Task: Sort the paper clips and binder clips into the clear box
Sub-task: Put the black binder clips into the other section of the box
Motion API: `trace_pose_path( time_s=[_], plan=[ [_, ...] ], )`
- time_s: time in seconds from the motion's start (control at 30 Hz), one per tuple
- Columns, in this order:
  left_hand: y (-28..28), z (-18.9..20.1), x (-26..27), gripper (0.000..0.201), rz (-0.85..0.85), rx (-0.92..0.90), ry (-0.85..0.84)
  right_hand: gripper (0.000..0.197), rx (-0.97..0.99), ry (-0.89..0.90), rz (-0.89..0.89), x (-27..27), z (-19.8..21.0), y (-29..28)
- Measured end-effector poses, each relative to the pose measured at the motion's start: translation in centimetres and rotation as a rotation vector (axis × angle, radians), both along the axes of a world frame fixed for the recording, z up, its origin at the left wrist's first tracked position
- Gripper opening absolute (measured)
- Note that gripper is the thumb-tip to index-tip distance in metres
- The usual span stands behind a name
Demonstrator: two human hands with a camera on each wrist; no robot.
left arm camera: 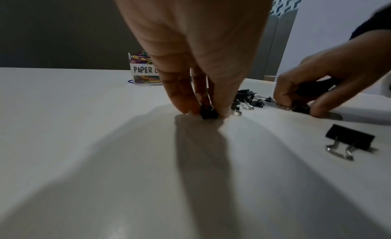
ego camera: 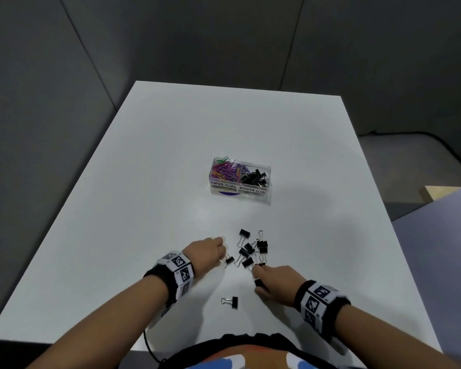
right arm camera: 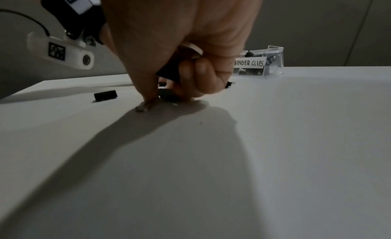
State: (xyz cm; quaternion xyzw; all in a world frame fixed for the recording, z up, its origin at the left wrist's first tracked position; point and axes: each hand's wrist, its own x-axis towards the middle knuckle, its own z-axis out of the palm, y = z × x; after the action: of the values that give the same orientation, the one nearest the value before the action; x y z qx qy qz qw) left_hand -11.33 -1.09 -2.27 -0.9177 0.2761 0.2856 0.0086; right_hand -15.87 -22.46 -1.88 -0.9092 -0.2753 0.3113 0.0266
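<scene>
A clear two-part box (ego camera: 240, 179) stands mid-table, labelled PAPER CLIPS on the left and BINDER CLIPS on the right, with coloured paper clips and black binder clips inside. Several black binder clips (ego camera: 252, 249) lie in a loose heap near me. My left hand (ego camera: 210, 251) pinches one binder clip (left arm camera: 208, 113) against the table at the heap's left. My right hand (ego camera: 272, 280) holds a binder clip (right arm camera: 169, 72) in its curled fingers, while its thumb and fingertips pinch another clip (right arm camera: 167, 94) on the table. One more clip (ego camera: 230, 302) lies alone nearer to me.
The white table (ego camera: 144, 182) has edges close on both sides and grey walls behind. A black cable (ego camera: 148, 347) hangs over the near edge. A wooden corner (ego camera: 434, 191) shows at the far right.
</scene>
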Motion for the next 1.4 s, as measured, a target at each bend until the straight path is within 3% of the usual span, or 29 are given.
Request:
trace_pose_path(
  time_s=[0.17,0.4,0.57,0.73,0.8,0.9,0.97,1.07,1.2,1.4],
  plan=[
    [-0.3,0.3,0.0,0.032,0.029,0.028,-0.029,0.029,0.017,-0.065,0.033,0.2,-0.2,0.1],
    [0.6,0.1,0.0,0.037,0.013,0.105,-0.022,0.009,0.075,0.011,-0.127,1.1,0.1,-0.4],
    [0.5,-0.1,-0.2,0.028,0.014,-0.001,-0.029,0.022,0.040,-0.057,-0.212,1.8,0.6,-1.1],
    [-1.1,-0.1,-2.3,0.029,-0.056,-0.150,0.062,0.022,0.046,-0.101,-0.330,2.9,0.8,-1.4],
    [-1.9,0.1,-3.5,0.028,-0.081,-0.160,0.091,0.025,0.042,-0.077,-0.404,3.3,0.5,-1.0],
    [-2.9,-0.1,-4.7,0.045,-0.136,-0.086,0.120,0.043,0.015,-0.009,-0.451,3.3,-0.1,-0.3],
    [-3.1,-0.3,-4.8,0.042,-0.148,-0.064,0.113,0.052,0.000,0.012,-0.449,2.9,-0.5,0.0],
    [-2.9,-0.6,-4.5,0.034,-0.156,-0.089,0.100,0.047,0.045,0.026,-0.479,2.6,-0.7,0.3],
    [-2.5,-0.8,-3.8,0.036,-0.041,-0.187,0.177,0.034,0.109,0.047,-0.541,2.9,-0.9,0.6],
    [-2.2,-1.1,-2.9,0.031,0.055,-0.265,0.245,0.032,0.122,0.113,-0.579,3.7,-0.7,0.9]
  ],
)
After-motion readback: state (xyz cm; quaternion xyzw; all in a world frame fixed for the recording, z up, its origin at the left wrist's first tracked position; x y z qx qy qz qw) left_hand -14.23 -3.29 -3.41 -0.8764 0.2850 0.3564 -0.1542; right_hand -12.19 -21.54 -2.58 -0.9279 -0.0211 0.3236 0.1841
